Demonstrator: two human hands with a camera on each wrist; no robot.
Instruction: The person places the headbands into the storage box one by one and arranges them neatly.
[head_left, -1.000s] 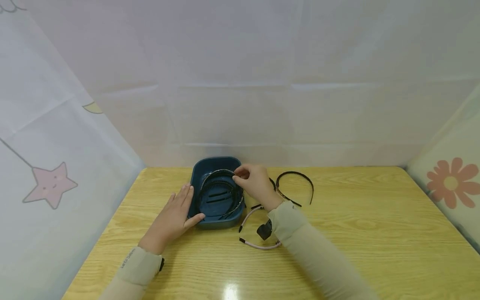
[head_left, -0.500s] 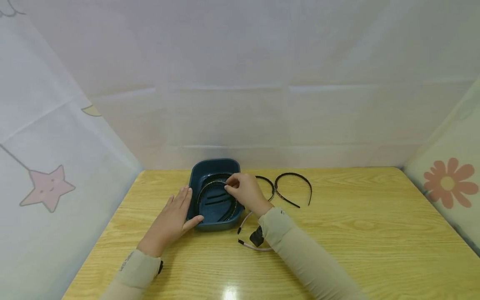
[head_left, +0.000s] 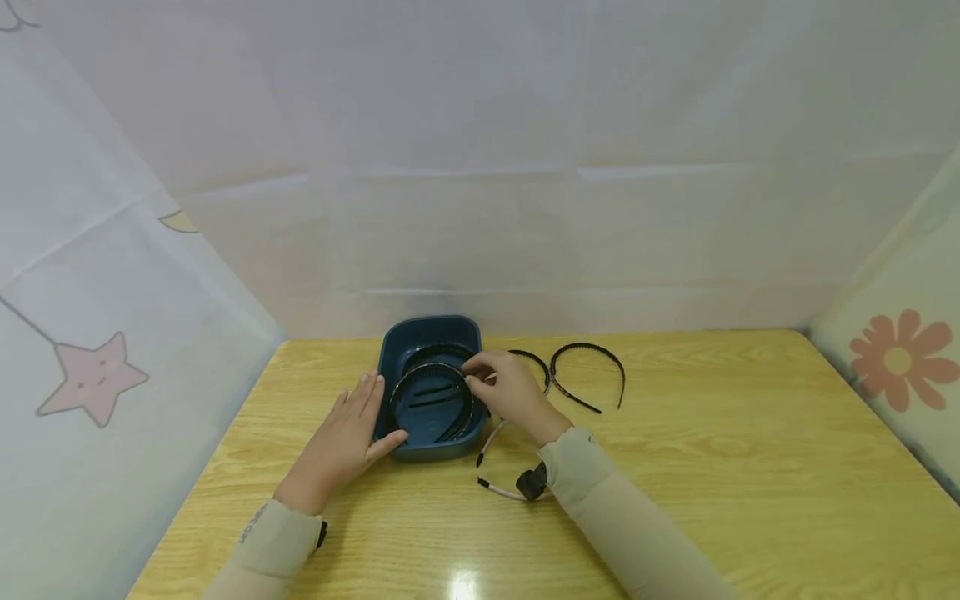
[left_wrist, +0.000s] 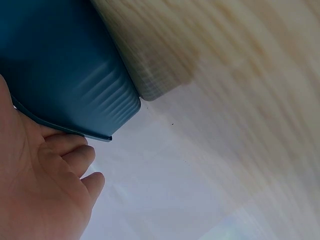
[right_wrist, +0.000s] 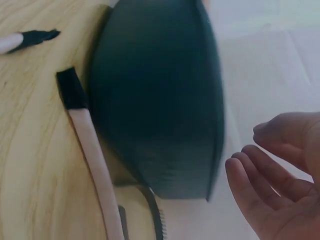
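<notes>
A dark blue plastic basket [head_left: 431, 454] stands at the back of the wooden table. Inside it lie several black headbands; a thin shiny one [head_left: 429, 366] is in front of a toothed one [head_left: 438, 347]. My left hand [head_left: 337, 446] rests along the basket's left side with fingers extended and thumb over the front corner. In the left wrist view its fingers touch the basket's rim [left_wrist: 65, 131]. At the right rim is my right hand [head_left: 510, 392], beside the shiny headband. The right wrist view shows its thumb and fingers [right_wrist: 265, 175] parted, with nothing between them.
Right of the basket lie two black headbands, one farther right [head_left: 588, 347] and one partly behind my right hand [head_left: 536, 358]. A pink headband with black tips [head_left: 491, 437] lies nearer me, partly hidden by my right arm. A white cloth backdrop [head_left: 465, 250] rises behind the table.
My right hand moved the shiny headband down and toward me inside the basket, then let it go and drew slightly right. My left hand stayed at the basket's side.
</notes>
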